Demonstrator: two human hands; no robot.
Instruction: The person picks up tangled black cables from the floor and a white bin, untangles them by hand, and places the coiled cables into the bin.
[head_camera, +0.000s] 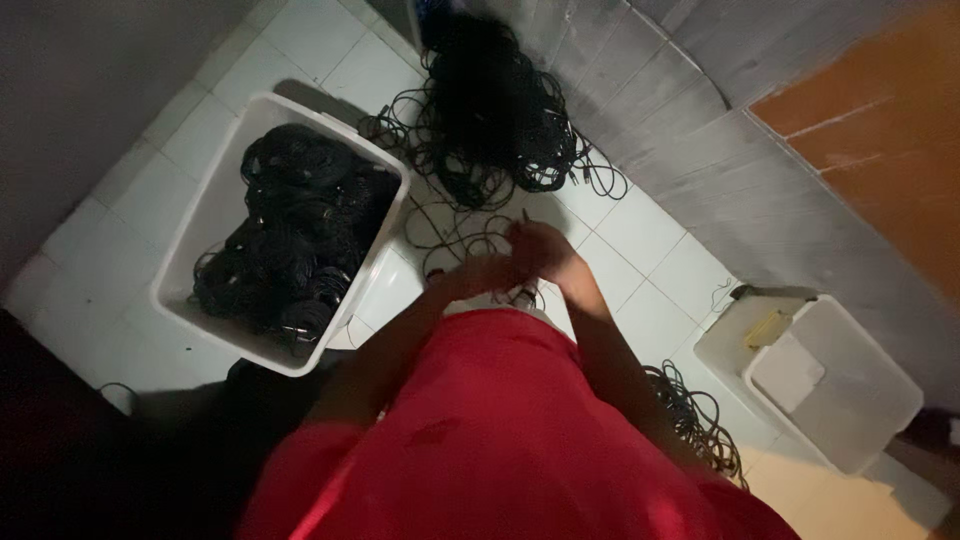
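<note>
I look down past my red shirt at both hands held together over a white tiled floor. My left hand (478, 275) and my right hand (538, 250) are closed around a thin black cable (440, 225) that trails away toward a big tangled pile of black cables (495, 105) on the floor ahead. The picture is dim and blurred, so the exact finger hold is hard to make out. A white plastic bin (200, 225) to the left of my hands holds several coiled black cables (295, 230).
A second white bin (850, 400) stands at the right, with a small yellowish object (768, 328) at its edge. More loose black cable (695, 415) lies beside my right arm. A grey and orange wall (800, 130) runs along the right.
</note>
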